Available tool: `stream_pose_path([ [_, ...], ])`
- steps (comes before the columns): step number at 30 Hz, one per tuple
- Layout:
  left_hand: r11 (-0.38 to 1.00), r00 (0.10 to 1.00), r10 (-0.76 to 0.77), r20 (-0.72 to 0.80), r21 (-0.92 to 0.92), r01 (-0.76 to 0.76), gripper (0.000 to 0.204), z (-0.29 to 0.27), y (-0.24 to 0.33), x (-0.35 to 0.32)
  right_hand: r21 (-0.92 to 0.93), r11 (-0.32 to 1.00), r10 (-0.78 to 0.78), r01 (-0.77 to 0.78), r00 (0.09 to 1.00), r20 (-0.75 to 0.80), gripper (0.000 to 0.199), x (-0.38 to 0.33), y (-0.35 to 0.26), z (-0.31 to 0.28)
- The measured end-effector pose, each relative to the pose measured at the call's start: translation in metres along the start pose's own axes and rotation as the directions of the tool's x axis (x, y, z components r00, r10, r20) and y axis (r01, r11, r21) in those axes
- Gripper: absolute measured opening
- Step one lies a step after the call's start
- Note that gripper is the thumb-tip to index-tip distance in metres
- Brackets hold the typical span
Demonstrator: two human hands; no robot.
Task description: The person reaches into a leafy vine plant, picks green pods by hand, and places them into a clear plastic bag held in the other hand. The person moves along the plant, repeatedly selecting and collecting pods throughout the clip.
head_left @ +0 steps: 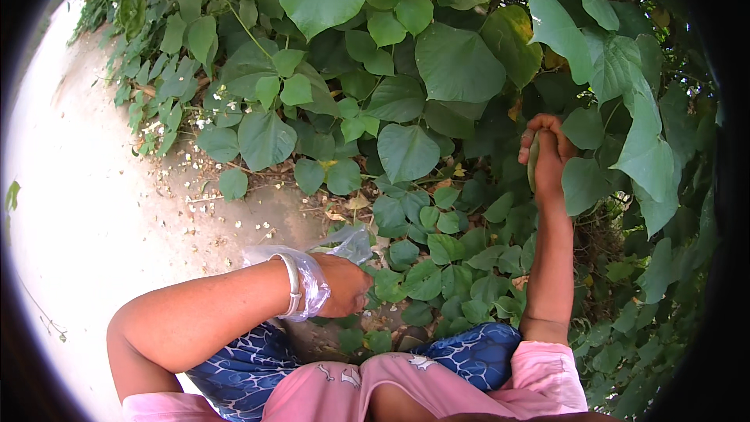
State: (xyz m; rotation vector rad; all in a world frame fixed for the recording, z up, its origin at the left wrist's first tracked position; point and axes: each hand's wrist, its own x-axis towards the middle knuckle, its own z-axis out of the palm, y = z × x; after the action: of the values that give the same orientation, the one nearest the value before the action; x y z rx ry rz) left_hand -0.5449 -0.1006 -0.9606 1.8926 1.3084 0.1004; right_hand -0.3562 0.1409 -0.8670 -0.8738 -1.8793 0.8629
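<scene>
Among the leaves on the right, my right hand (549,134) is raised with its fingers curled round a flat green bean pod (533,162). The pod lies along the palm and points down toward the wrist. Nearer my body, my left hand (344,285) is closed, and what its fingers hold, if anything, is hidden. A clear plastic bag (315,285) is looped round the left wrist beside a silver bangle (294,285). Part of that bag spreads out behind the hand, with something green partly showing through.
Dense climbing vines with broad green leaves (461,62) fill the far side and the right. Low creeping leaves (426,277) cover the ground in front of my knees. Pale bare ground (94,187) lies to the left, with small fallen white petals (195,199) scattered near the vines.
</scene>
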Motion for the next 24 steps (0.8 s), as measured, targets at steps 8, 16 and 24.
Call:
stream_pose_path([
  [8,0.999,0.999,-0.017,0.046,0.030,0.016,0.031,-0.002,-0.004,-0.001,0.375,0.837,0.008,-0.399,0.693,0.721,0.022,-0.079,0.026,0.108],
  [16,1.000,0.993,-0.002,0.116,-0.006,0.002,0.033,0.004,-0.009,0.001,0.276,0.839,-0.060,-0.470,0.424,0.903,0.018,-0.167,0.052,0.212],
  [24,0.995,0.993,0.096,0.070,-0.009,-0.096,0.031,-0.003,-0.014,-0.009,0.328,0.844,-0.523,0.424,0.515,0.679,0.035,-0.152,0.050,0.205],
])
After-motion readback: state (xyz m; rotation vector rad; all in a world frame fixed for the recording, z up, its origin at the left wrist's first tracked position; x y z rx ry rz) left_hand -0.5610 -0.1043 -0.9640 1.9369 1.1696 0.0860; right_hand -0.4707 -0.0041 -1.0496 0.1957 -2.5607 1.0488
